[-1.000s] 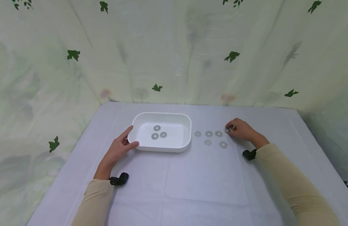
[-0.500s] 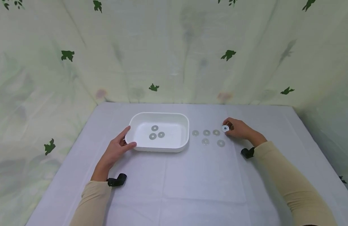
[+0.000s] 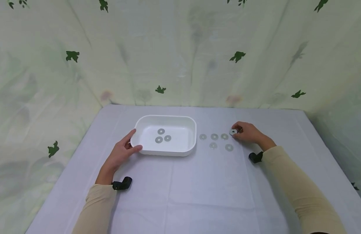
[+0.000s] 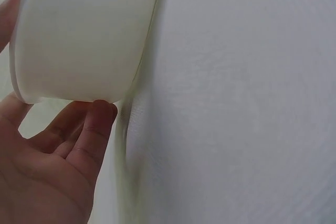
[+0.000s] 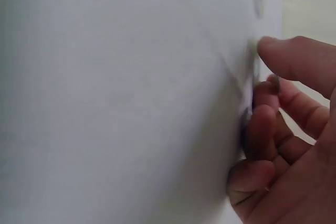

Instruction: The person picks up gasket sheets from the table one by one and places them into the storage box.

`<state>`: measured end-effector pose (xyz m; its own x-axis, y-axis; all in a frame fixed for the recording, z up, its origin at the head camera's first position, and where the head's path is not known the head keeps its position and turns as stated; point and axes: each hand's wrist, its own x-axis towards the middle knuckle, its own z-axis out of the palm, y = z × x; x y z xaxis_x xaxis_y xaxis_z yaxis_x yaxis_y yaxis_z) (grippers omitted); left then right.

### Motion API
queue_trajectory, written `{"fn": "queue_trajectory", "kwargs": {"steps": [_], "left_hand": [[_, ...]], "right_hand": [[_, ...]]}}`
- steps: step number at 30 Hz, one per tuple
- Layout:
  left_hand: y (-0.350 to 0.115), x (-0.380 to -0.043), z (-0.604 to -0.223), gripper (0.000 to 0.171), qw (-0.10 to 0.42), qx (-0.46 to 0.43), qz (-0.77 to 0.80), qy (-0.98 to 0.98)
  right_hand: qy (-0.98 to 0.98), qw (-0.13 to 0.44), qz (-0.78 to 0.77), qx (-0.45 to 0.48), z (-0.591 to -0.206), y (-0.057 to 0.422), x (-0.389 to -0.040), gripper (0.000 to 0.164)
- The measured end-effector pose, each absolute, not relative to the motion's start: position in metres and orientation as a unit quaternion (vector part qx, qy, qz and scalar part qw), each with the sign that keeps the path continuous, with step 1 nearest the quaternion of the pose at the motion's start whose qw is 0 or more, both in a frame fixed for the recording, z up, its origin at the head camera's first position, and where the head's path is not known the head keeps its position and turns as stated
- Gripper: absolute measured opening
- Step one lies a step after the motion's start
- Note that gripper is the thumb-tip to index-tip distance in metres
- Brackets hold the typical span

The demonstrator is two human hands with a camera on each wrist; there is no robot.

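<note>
My left hand (image 3: 120,155) holds the left end of a white plastic tray (image 3: 166,153), with the thumb at its front corner and the index finger further back along the rim. In the left wrist view, curled fingertips (image 4: 102,109) touch the tray's outer wall (image 4: 86,35). Three flat metal washers (image 3: 161,131) lie apart on the tray floor. Over to the right, my right hand (image 3: 249,132) pinches another washer (image 3: 233,132), tilted, between thumb and fingers. Mostly hidden in the right wrist view, that washer shows only as a thin edge beside the fingers (image 5: 262,121).
Between the tray and my right hand, several more washers (image 3: 214,136) lie flat on the white cloth-covered table (image 3: 209,188) in two loose rows. A pale curtain with green leaf shapes (image 3: 180,52) hangs behind the table's far edge.
The washer in my right hand has turned from nearly edge-on to face-up, then tilted slightly. My left hand keeps its hold on the tray. The head view has shifted a little.
</note>
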<state>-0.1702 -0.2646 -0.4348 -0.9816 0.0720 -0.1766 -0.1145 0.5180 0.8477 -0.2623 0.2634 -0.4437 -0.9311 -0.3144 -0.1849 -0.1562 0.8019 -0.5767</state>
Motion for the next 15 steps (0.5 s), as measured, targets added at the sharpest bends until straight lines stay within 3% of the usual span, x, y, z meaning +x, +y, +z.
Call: {"fn": "queue_trajectory", "kwargs": {"steps": [5,15], "left_hand": [[-0.264,-0.169,-0.434,0.096,0.106,-0.019,0.499,0.860],[-0.259,-0.169,-0.428,0.093,0.109,-0.019,0.482,0.869]], "right_hand": [[0.936,0.151,-0.293,-0.121,-0.431,0.261,-0.267,0.038],[0.902,0.117,-0.368,-0.193,-0.386,0.221,-0.270,0.037]]}}
